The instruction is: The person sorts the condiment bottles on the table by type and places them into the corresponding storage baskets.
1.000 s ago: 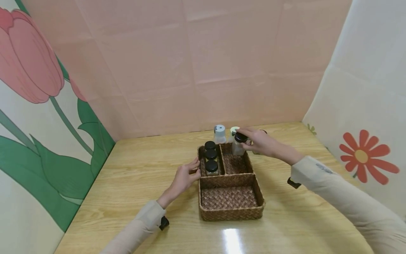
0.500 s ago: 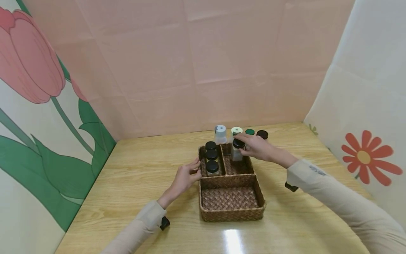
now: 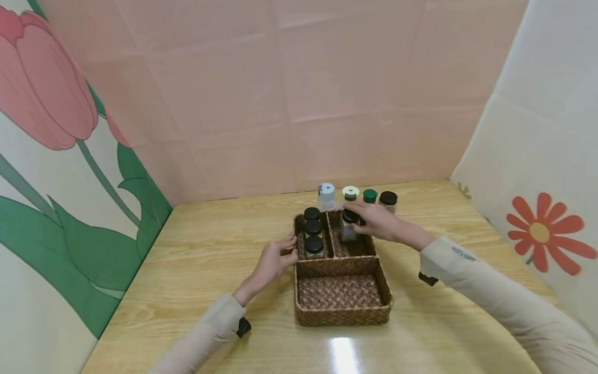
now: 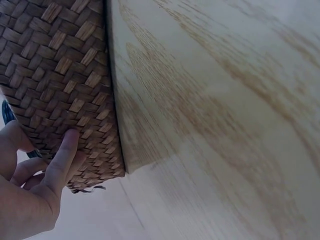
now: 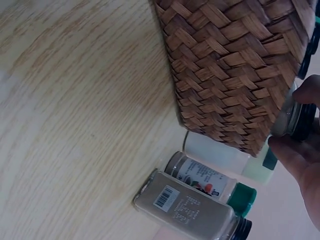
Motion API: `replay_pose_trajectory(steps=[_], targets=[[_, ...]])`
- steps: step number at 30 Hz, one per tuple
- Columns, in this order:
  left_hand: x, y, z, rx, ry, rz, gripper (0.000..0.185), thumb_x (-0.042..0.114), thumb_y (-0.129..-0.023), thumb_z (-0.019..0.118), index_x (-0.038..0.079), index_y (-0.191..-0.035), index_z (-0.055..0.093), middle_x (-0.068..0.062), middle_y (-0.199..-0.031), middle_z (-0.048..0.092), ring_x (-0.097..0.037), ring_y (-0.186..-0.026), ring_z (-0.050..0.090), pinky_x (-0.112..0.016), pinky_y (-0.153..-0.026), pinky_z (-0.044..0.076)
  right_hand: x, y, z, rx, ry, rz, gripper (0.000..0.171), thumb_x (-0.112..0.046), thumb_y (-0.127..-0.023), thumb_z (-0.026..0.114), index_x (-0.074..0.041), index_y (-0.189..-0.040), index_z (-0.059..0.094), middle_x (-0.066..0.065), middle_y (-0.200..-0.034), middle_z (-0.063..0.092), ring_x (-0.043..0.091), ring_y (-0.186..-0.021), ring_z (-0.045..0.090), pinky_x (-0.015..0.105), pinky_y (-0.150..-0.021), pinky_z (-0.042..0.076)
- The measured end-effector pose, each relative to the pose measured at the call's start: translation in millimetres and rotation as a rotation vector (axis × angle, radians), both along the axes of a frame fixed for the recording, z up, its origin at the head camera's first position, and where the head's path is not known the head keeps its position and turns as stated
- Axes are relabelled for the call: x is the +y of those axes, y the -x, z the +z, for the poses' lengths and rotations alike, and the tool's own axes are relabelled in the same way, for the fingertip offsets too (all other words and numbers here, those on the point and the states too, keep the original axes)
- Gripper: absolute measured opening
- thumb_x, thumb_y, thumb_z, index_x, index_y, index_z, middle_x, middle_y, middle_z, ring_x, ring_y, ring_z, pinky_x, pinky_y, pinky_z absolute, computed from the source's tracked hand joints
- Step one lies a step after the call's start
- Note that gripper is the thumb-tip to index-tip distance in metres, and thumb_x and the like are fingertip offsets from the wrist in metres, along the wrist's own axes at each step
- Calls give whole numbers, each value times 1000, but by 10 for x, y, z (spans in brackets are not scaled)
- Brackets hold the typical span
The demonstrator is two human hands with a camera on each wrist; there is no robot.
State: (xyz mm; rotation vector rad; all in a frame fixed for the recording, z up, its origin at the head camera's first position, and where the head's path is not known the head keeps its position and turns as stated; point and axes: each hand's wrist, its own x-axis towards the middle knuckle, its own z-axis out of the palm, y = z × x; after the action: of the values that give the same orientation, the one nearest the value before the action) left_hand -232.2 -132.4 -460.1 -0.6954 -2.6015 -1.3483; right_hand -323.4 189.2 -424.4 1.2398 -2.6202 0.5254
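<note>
Right grip (image 3: 378,222) pinches our jar (image 3: 348,225), now lowered into the basket (image 3: 343,267) since a second ago; left grip (image 3: 275,259), fingers relaxed, steadies its wall.

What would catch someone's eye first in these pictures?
The woven basket in the middle of the wooden table, with three black-lidded jars lined up in its back left compartment. The right hand holds a fourth jar by its lid in the back right compartment, while the left hand rests against the basket's left wall.
</note>
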Motion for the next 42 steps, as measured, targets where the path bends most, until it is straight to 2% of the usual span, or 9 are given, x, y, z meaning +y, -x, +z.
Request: replay_pose_trajectory(steps=[7, 13, 17, 19, 22, 26, 28, 36, 42], targets=[[7, 10, -5, 12, -1, -7, 39, -1, -93, 59, -8, -131, 57, -22, -143, 47, -9, -44, 48, -18, -39, 29, -2, 30, -57, 1, -8, 13, 56, -7, -91, 70, 7, -141, 49, 30, -138, 49, 16, -71, 61, 29, -58, 46], [14, 4, 6, 14, 3, 0, 39, -1, -92, 60, -6, -131, 58, -21, -143, 47, -16, -65, 67, -18, -39, 28, -23, 48, -52, 19, -9, 14, 56, -6, -91, 69, 8, -140, 48, 31, -136, 50, 25, -85, 66, 33, -63, 52], [16, 10, 1, 28, -3, -6, 39, -2, -92, 60, -7, -130, 57, -22, -142, 47, -17, -65, 68, -17, -38, 28, -32, 68, -54, 31, -12, 2, 56, -5, -91, 69, 9, -140, 47, 32, -135, 50, 27, -86, 67, 34, -64, 52], [17, 10, 2, 24, -2, -6, 39, -2, -92, 60, -7, -130, 57, -22, -142, 47, -13, -54, 60, -17, -38, 28, -29, 77, -64, 27, -12, -3, 56, -4, -91, 68, 10, -141, 46, 32, -136, 49, 26, -82, 66, 34, -62, 50], [17, 14, -3, 14, -1, -7, 39, -2, -92, 60, -7, -130, 57, -22, -143, 47, -9, -50, 55, -17, -38, 29, -29, 84, -76, 14, -17, -9, 57, -3, -92, 68, 11, -142, 45, 33, -138, 48, 31, -93, 66, 37, -67, 53], [16, 22, -2, -20, 3, -6, 40, 0, -93, 60, -6, -132, 56, -21, -144, 45, -5, -37, 35, -18, -38, 29, -41, 91, -81, -3, -34, -22, 59, -5, -93, 66, 9, -145, 42, 32, -142, 45, 36, -105, 64, 37, -70, 54], [17, 24, -1, -33, 4, -4, 40, 1, -93, 59, -6, -132, 55, -20, -145, 45, -5, -36, 31, -18, -38, 29, -53, 90, -77, -3, -40, -27, 59, -6, -94, 66, 9, -145, 41, 32, -142, 44, 36, -104, 64, 37, -70, 53], [13, 39, -9, -41, 0, 7, 40, 1, -93, 60, -8, -132, 55, -18, -145, 45, -12, -39, 42, -18, -39, 28, -95, 86, -79, 20, -37, -21, 60, -6, -94, 66, 11, -145, 40, 33, -141, 44, 38, -109, 61, 43, -78, 55], [6, 41, -23, -21, -6, 1, 40, 1, -93, 60, -9, -132, 55, -20, -144, 45, -21, -48, 58, -18, -39, 29, -83, 94, -96, 8, -39, -41, 61, -7, -94, 66, 10, -146, 39, 32, -142, 43, 30, -94, 66, 36, -69, 54]])
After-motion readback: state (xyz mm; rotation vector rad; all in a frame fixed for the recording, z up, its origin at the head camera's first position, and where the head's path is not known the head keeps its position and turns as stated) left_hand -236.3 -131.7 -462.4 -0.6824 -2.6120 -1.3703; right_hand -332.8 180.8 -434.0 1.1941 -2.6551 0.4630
